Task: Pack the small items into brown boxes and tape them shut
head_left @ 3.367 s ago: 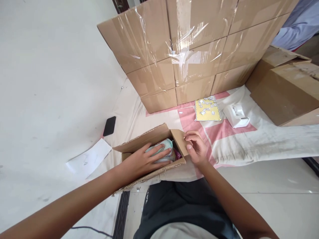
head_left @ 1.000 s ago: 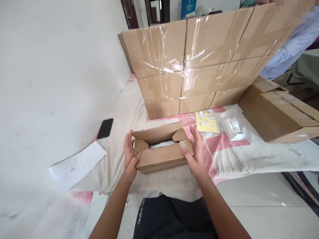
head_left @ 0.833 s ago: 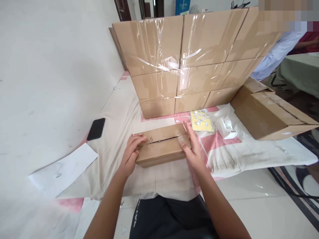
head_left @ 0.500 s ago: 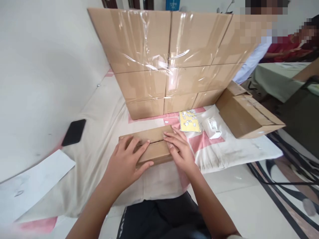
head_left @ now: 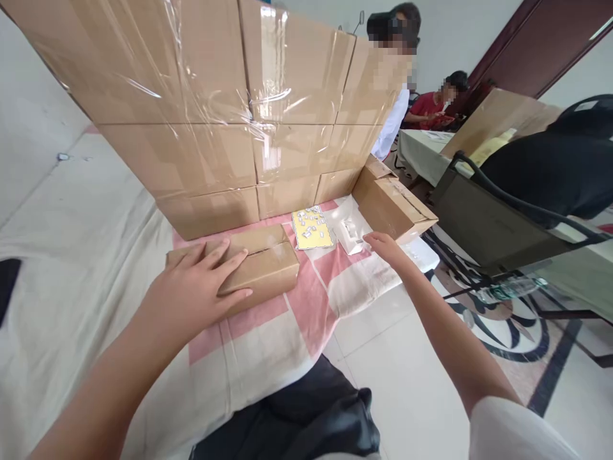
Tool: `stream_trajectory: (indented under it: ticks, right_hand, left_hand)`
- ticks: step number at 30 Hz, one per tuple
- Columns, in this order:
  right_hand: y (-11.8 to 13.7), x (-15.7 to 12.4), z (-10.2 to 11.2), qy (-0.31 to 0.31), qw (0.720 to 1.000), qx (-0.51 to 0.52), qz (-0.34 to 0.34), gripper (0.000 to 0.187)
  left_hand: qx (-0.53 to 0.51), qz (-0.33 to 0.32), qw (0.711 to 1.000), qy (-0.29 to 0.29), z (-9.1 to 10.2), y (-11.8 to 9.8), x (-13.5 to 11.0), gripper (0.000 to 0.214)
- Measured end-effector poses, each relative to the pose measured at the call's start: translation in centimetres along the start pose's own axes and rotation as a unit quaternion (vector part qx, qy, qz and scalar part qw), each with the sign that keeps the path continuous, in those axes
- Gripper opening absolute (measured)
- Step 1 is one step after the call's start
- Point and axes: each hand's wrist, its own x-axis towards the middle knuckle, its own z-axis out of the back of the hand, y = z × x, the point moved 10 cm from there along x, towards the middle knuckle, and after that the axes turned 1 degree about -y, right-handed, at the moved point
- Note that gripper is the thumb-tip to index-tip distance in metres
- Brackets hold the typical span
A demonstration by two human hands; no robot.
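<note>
A small closed cardboard box (head_left: 268, 265) lies on the cloth in front of me, a seam running along its top. Across its left part rests my left hand (head_left: 198, 278), fingers spread flat and the thumb along the near side. My right hand (head_left: 385, 248) is off the box, fingers stretched out, at the right edge of a white tape dispenser (head_left: 351, 235). Whether the fingertips touch the dispenser I cannot tell. Between box and dispenser lies a yellow sheet (head_left: 312, 237) with small whitish pieces on it.
A tall taped cardboard panel (head_left: 211, 153) stands behind. To the right is a larger cardboard box (head_left: 390, 204). The pink and white cloth (head_left: 268, 345) covers the surface, and a dark flat object (head_left: 7, 287) lies far left. People sit beyond, near a chair (head_left: 474, 223).
My right hand has left the small box and moved right to the tape dispenser. My left hand stays on the box. The view has turned to the right.
</note>
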Motion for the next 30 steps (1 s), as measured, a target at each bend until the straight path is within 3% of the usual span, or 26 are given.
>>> stream_trajectory:
  ticks: [3, 7, 10, 16, 21, 26, 30]
  right_hand:
    - [-0.3, 1.4, -1.3, 0.035, 0.997, 0.011, -0.061, 0.023]
    - [-1.3, 3.0, -2.0, 0.057, 0.99, 0.026, -0.129, 0.023]
    - [-1.9, 3.5, -1.9, 0.072, 0.984, 0.04, -0.159, 0.023]
    - [-2.4, 3.1, -1.2, 0.093, 0.975, 0.059, -0.194, 0.024]
    - [-1.1, 3.4, -1.5, 0.092, 0.98, 0.028, -0.176, 0.024]
    - [0.9, 4.2, -2.0, 0.075, 0.987, -0.033, -0.142, 0.032]
    - [1.0, 4.4, -2.4, 0.072, 0.987, -0.059, -0.134, 0.043]
  left_hand:
    - [0.096, 0.03, 0.989, 0.105, 0.0, -1.0, 0.8, 0.061]
    - [0.143, 0.052, 0.976, 0.156, 0.4, -1.9, 1.2, 0.063]
    - [0.155, 0.06, 0.974, 0.153, 0.4, -2.1, 1.0, 0.061]
    - [0.147, 0.048, 0.984, 0.092, 0.5, -2.4, 0.4, 0.059]
    - [0.128, 0.042, 0.987, 0.086, 0.3, -2.4, 0.3, 0.059]
    - [0.114, 0.048, 0.988, 0.091, 0.5, -2.5, 0.5, 0.062]
    - [0.117, 0.05, 0.987, 0.102, 0.5, -2.6, 0.5, 0.061]
